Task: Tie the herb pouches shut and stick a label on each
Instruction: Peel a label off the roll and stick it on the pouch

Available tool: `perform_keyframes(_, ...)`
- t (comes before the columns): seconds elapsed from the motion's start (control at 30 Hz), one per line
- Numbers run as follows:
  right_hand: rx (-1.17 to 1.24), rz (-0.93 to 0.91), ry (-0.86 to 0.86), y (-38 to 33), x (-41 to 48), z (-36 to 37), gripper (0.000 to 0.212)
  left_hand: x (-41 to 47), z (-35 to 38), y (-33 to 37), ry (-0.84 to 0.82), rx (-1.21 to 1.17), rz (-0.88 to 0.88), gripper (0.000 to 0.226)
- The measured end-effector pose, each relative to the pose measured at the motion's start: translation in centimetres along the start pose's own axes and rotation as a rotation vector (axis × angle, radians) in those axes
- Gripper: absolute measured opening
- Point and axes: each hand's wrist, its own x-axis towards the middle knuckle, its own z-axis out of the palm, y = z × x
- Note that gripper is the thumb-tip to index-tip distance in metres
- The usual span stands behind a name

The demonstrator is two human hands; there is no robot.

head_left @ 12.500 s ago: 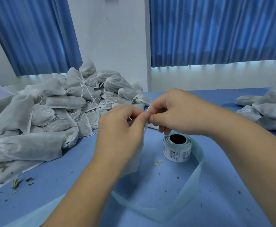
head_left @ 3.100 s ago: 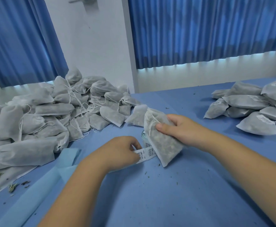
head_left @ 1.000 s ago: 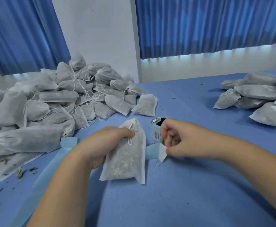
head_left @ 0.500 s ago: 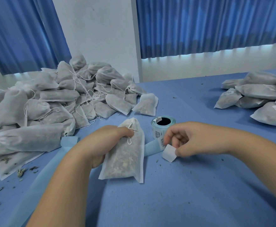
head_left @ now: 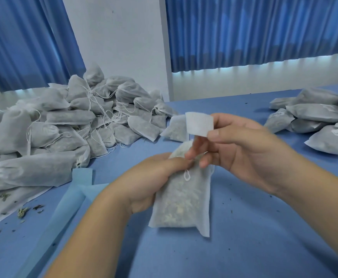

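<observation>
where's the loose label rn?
Head view, centre: the label is pinched in the right hand, held in the air just above the top of the pouch that the left hand grips.

Blue table (head_left: 244, 247), pouch pile (head_left: 63, 125), labelled pouches (head_left: 316, 113), liner strip (head_left: 63, 207)

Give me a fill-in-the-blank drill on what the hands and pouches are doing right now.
1. The right hand pinches a white ____.
2. The left hand grips a herb pouch; the table below is coloured ____.
3. The larger pile of pouches lies to the person's ____.
Missing words: label; blue; left.
</observation>
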Motion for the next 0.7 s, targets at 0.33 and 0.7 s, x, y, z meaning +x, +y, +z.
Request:
perform_keyframes(0.33,-0.256,-0.042,0.199,1.2,-0.2,0.8,0.01,0.2,-0.5,-0.4,-0.16,0.026,-0.025,0.026)
perform_keyframes(0.7,-1.234,-0.723,0.207,1.8,-0.5,0.4,0.014,-0.5,-0.9,0.5,-0.215,-0.148,-0.017,0.02)
